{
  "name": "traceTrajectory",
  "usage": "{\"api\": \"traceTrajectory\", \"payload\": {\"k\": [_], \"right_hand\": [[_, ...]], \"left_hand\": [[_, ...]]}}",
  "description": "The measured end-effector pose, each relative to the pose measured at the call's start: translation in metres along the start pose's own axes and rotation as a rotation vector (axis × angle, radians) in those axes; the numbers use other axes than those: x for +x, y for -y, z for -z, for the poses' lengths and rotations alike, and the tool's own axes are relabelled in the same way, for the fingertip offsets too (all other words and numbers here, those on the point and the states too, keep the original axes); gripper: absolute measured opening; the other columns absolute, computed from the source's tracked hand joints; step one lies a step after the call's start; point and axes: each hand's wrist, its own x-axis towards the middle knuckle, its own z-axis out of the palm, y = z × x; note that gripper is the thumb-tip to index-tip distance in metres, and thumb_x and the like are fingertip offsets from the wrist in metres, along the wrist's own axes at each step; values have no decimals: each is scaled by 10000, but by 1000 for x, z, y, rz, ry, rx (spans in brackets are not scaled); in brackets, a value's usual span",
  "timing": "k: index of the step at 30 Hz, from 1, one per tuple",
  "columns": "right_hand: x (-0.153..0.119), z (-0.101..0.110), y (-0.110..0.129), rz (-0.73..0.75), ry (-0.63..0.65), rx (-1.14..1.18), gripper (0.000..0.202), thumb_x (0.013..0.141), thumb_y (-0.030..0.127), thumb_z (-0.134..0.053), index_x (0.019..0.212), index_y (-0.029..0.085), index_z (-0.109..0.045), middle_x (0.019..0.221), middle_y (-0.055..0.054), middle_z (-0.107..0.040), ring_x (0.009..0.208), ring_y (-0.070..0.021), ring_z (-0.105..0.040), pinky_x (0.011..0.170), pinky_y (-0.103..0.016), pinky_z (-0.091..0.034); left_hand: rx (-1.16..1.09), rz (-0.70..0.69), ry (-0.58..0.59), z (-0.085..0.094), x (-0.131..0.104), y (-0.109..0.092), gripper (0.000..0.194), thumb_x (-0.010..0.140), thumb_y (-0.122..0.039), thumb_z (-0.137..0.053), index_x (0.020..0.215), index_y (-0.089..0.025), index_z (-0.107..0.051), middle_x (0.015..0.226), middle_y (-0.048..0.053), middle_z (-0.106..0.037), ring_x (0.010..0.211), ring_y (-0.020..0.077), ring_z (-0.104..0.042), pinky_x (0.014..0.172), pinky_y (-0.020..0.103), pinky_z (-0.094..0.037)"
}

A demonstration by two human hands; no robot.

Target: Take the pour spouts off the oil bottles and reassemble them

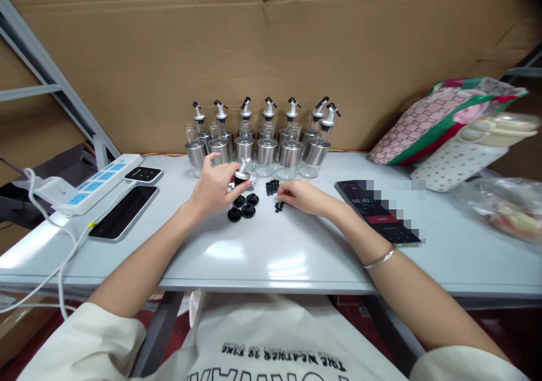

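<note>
My left hand (212, 186) is closed around a silver pourer spout (243, 170), held above the table between thumb and fingers. Below it lie several round black caps (248, 210). My right hand (300, 195) is bent down to the tabletop with its fingertips together, among small black pieces. One group of these pieces (272, 187) lies in rows beyond the fingers, and a few loose ones (278, 206) are nearer to me. Whatever the right fingertips pinch is hidden. Behind my hands stand glass bottles with steel sleeves (266, 152), the back ones topped with silver and black pourers (270, 107).
On the left are a power strip (99, 183) with white cables, a small black device (144, 174) and a phone (125, 213). To the right lie another phone (372, 211), a dotted bottle (461, 154), a patterned bag (427, 124) and a plastic bag (503, 206). Cardboard (169, 48) backs the table.
</note>
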Motion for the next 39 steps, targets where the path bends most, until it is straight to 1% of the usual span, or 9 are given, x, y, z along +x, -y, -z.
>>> {"api": "traceTrajectory", "payload": {"k": [9, 16, 22, 28, 31, 33, 35, 37, 39], "right_hand": [[-5, 7, 1, -19, 33, 9, 128, 828, 122, -538, 770, 147, -648, 731, -42, -671, 643, -145, -558, 618, -253, -400], [-2, 0, 5, 39, -21, 34, 124, 816, 105, -551, 801, 141, -669, 736, -49, -679, 650, -149, -579, 638, -262, -427], [-3, 4, 8, 66, 29, 93, 184, 830, 100, -531, 790, 148, -704, 833, -78, -720, 739, -183, -635, 709, -294, -474], [-5, 7, 10, 78, 42, 66, 202, 829, 112, -526, 799, 146, -722, 811, -76, -723, 696, -172, -619, 674, -286, -463], [-7, 10, 14, 32, 51, 38, 231, 862, 155, -498, 804, 134, -721, 784, -80, -714, 670, -168, -600, 658, -287, -449], [-8, 13, 17, -5, 79, 42, 192, 852, 218, -550, 846, 121, -716, 795, -83, -704, 677, -170, -598, 652, -285, -449], [-10, 15, 20, -20, 110, 74, 231, 780, 278, -666, 937, 114, -704, 851, -87, -696, 716, -177, -608, 664, -282, -462], [-11, 15, 21, -19, 136, 91, 350, 704, 276, -743, 1009, 114, -690, 889, -87, -685, 742, -180, -612, 681, -281, -470], [-11, 15, 21, -4, 158, 80, 326, 705, 227, -736, 1011, 124, -697, 886, -79, -676, 738, -173, -608, 682, -278, -466]], "left_hand": [[10, -42, 32, 1, 0, -1, 281, 900, -443, -464, 895, -183, -572, 687, 0, -642, 618, 156, -574, 1004, 462, -323], [-8, -64, 49, 0, 0, 0, 279, 902, -430, -462, 916, -176, -576, 713, 14, -665, 636, 157, -596, 1007, 470, -317], [-8, -82, 31, 0, 0, -1, 261, 897, -403, -482, 931, -165, -584, 733, 23, -674, 653, 158, -606, 1008, 461, -321], [6, -108, 17, 1, 0, -1, 249, 896, -393, -496, 934, -164, -585, 728, 16, -668, 653, 150, -604, 1007, 451, -324], [4, -114, 12, 0, 0, -1, 253, 898, -397, -493, 936, -164, -583, 728, 10, -668, 650, 147, -601, 1005, 451, -324], [7, -114, 14, 0, 0, -1, 254, 898, -402, -489, 929, -167, -579, 723, 5, -667, 645, 145, -599, 1006, 451, -323], [9, -118, 14, -1, 0, -1, 249, 898, -398, -488, 919, -167, -578, 722, 5, -668, 643, 144, -598, 1005, 449, -323], [11, -126, 13, -1, 0, 0, 243, 898, -391, -490, 912, -165, -577, 722, 7, -668, 644, 145, -599, 1002, 444, -325], [12, -135, 9, -1, -1, 0, 243, 899, -389, -493, 912, -161, -574, 714, 7, -664, 643, 145, -600, 998, 441, -327]]}}
